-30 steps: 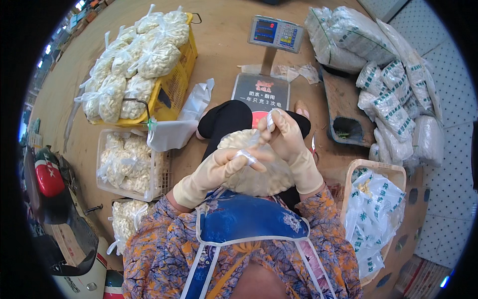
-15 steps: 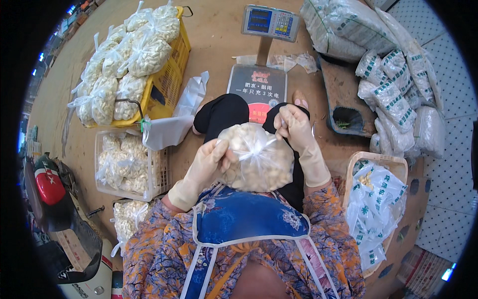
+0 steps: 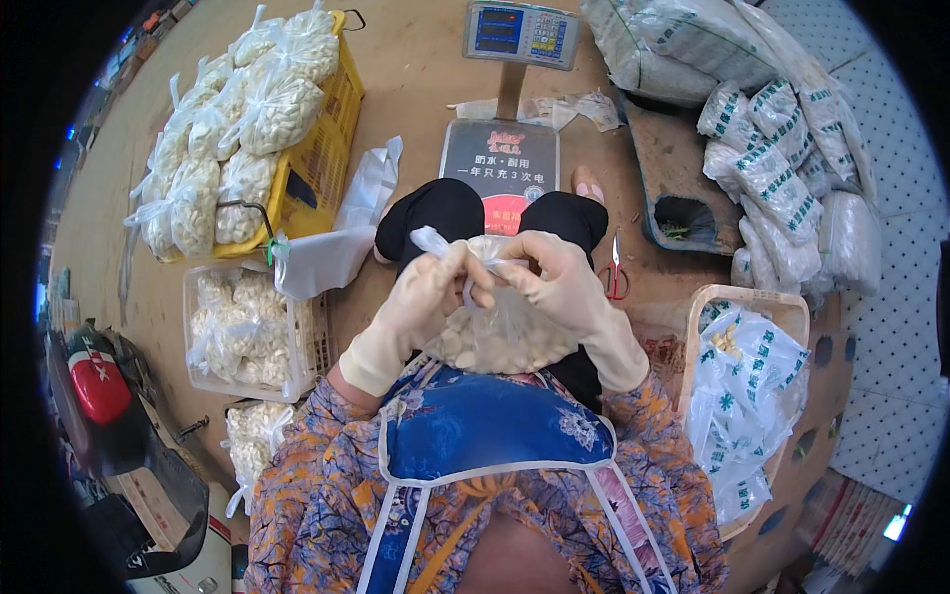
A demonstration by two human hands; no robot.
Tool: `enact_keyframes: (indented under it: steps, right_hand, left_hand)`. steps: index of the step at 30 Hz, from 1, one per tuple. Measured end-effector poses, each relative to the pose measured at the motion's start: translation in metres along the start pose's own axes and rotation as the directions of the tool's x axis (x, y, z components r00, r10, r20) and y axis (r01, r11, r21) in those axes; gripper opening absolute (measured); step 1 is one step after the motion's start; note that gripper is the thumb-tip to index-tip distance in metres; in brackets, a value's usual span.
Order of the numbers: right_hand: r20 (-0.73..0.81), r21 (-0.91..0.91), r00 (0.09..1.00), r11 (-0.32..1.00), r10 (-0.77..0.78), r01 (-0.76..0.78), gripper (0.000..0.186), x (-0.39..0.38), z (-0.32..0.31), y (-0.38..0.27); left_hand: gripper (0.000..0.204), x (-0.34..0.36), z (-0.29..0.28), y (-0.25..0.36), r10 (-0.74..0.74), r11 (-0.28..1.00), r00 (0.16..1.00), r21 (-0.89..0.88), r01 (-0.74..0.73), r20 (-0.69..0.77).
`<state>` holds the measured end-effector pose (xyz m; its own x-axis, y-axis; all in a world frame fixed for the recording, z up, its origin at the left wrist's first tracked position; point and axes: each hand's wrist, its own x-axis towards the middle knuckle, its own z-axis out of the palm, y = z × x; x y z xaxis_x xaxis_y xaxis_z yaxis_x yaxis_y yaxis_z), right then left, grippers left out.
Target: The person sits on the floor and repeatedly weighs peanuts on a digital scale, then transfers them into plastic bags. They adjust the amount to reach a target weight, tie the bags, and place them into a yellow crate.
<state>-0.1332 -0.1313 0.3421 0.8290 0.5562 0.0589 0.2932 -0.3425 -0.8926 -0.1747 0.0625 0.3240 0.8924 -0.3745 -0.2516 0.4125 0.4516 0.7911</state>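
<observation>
In my lap, over dark trousers, rests a clear plastic bag (image 3: 500, 342) of small pale, clove-like pieces. My left hand (image 3: 421, 297), in a cream rubber glove, is closed on the bag's gathered top, and a twisted end of plastic sticks up beyond its fingers. My right hand (image 3: 564, 287), gloved alike, pinches the same gathered top from the other side. The two hands nearly meet above the bag and hide part of its neck. Just beyond my knees stands a weighing scale (image 3: 505, 163) with a dark platform and a raised display.
Full bags are heaped on a yellow crate (image 3: 341, 129) at far left; a clear crate (image 3: 242, 384) nearer me holds more. Red-handled scissors (image 3: 616, 272) lie right of my knee. A plastic-lined tub (image 3: 695, 337) and stacked packs (image 3: 777, 188) stand right. A scooter (image 3: 148, 475) is at left.
My hands have come together over the bag, the right moving down and left. Both now grip its gathered top, which stands higher. The scissors have come into view.
</observation>
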Motion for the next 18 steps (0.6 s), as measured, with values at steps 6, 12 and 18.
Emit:
enact_keyframes:
  steps: [6, 12, 18]
  right_hand:
    - [-0.028, 0.145, 0.999, 0.989, 0.034, -0.029, 0.011, -0.006, 0.015, 0.014]
    - [0.048, 0.405, 0.967, 0.88, 0.251, -0.249, 0.017, 0.005, 0.016, 0.022]
    - [0.247, 0.665, 0.968, 0.717, 0.055, -0.21, 0.017, 0.02, 0.019, 0.038]
  left_hand:
    - [0.044, 0.007, -0.009, 0.002, 0.02, 0.903, 0.998, -0.43, 0.009, 0.062]
    - [0.04, 0.001, 0.013, 0.035, 0.305, 0.563, 0.946, 0.781, -0.27, 0.106]
    - [0.038, 0.01, 0.026, 0.021, 0.517, 0.246, 0.741, 0.754, -0.608, 0.429]
